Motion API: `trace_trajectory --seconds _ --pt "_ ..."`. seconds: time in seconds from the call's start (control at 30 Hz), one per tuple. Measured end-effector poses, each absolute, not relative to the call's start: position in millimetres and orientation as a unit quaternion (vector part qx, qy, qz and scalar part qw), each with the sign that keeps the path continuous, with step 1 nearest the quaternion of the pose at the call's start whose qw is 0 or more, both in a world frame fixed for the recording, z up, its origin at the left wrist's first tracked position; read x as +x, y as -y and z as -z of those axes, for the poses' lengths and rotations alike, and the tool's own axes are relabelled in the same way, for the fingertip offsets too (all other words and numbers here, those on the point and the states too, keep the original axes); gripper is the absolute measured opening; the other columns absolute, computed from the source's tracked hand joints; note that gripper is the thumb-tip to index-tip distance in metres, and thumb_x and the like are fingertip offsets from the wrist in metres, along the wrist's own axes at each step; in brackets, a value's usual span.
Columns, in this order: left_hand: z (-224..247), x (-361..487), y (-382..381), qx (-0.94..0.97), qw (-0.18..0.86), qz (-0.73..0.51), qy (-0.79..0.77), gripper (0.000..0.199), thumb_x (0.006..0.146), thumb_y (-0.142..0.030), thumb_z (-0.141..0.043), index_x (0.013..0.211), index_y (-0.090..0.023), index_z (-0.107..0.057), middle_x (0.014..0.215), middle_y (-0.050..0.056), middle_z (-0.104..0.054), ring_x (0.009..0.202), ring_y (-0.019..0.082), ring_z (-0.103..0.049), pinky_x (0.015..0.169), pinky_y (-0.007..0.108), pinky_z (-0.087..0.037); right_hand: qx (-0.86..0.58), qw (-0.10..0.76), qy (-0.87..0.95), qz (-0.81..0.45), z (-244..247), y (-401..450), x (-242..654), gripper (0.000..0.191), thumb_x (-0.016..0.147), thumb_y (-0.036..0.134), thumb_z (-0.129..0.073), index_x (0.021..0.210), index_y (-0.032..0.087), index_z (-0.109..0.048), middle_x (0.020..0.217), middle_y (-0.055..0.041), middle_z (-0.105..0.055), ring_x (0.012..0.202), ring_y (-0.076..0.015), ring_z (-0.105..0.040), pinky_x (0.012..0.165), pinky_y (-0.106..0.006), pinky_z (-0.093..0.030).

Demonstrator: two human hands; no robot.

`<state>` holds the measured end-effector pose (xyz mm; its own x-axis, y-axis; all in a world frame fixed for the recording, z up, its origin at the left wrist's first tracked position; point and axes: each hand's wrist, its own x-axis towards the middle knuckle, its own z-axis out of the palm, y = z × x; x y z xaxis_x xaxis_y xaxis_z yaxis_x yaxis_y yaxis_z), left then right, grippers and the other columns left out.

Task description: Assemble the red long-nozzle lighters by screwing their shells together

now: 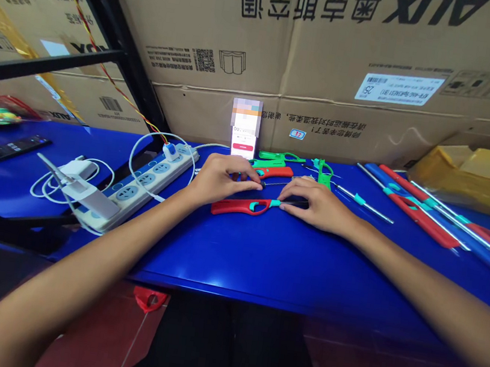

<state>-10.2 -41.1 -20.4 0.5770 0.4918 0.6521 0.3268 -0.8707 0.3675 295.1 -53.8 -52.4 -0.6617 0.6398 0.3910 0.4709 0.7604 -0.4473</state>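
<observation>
Over the blue tabletop (235,255), my left hand (222,179) pinches the dark end of a thin wire (276,184), which runs across toward my right hand. My right hand (315,203) has its fingers closed at the teal neck of a red lighter body (242,206) lying on the table, where a dark rod also shows. Whether the fingers also hold the wire cannot be made out. Just behind my hands lie another red lighter body (276,172) and green handle pieces (270,161). A green piece (325,173) sits beyond my right hand.
A lit phone (245,132) stands against a large cardboard box (212,27). At left are a power strip (155,174) with white cables, a remote (3,152) and a black metal frame (108,18). Red and blue lighters with metal tubes (422,217) lie at right.
</observation>
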Motion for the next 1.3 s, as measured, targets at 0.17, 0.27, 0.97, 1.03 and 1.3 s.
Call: trace_trajectory --seconds 0.17,0.27,0.97,1.03,1.3 --pt "21.3 -11.2 39.8 0.885 0.121 -0.391 -0.222 0.022 0.104 -0.044 -0.082 0.101 -0.024 -0.090 0.103 0.006 -0.090 0.091 0.020 -0.085 0.088 0.032 -0.064 -0.311 0.268 0.898 -0.156 51.7 54.0 295.2 0.012 0.105 0.037 -0.074 0.108 0.028 -0.082 0.114 -0.0071 -0.081 0.111 -0.0290 -0.073 0.105 -0.052 -0.053" --pt "23.8 -13.1 36.7 0.885 0.119 -0.386 -0.232 0.021 0.106 -0.043 -0.080 0.104 -0.024 -0.090 0.105 0.007 -0.090 0.095 0.021 -0.086 0.090 0.032 -0.064 -0.313 0.267 0.898 -0.157 51.1 54.6 294.9 0.012 0.105 0.037 -0.074 0.108 0.029 -0.083 0.114 -0.0067 -0.081 0.111 -0.0291 -0.072 0.105 -0.052 -0.053" --pt "30.5 -16.1 27.7 0.859 0.153 -0.380 -0.307 0.019 0.104 -0.040 -0.079 0.107 -0.025 -0.091 0.103 0.007 -0.089 0.089 0.021 -0.082 0.079 0.031 -0.061 -0.321 0.260 0.897 -0.156 49.2 55.2 296.7 0.013 0.103 0.037 -0.073 0.107 0.029 -0.082 0.115 -0.0076 -0.081 0.112 -0.0302 -0.074 0.109 -0.055 -0.052" --pt "30.0 -15.8 28.9 0.849 0.166 -0.381 -0.327 0.020 0.102 -0.041 -0.081 0.104 -0.024 -0.091 0.089 0.005 -0.087 0.074 0.018 -0.077 0.069 0.029 -0.057 -0.317 0.263 0.898 -0.156 49.6 55.1 296.9 0.012 0.103 0.037 -0.073 0.107 0.029 -0.081 0.114 -0.0076 -0.081 0.111 -0.0299 -0.074 0.109 -0.055 -0.053" --pt "29.5 -12.6 28.4 0.848 0.149 -0.385 -0.333 0.023 0.103 -0.040 -0.075 0.095 -0.019 -0.078 0.083 0.003 -0.078 0.069 0.015 -0.064 0.065 0.027 -0.048 -0.320 0.261 0.897 -0.157 49.7 55.2 297.3 0.013 0.104 0.039 -0.073 0.107 0.029 -0.081 0.115 -0.0075 -0.081 0.113 -0.0302 -0.073 0.108 -0.055 -0.053"
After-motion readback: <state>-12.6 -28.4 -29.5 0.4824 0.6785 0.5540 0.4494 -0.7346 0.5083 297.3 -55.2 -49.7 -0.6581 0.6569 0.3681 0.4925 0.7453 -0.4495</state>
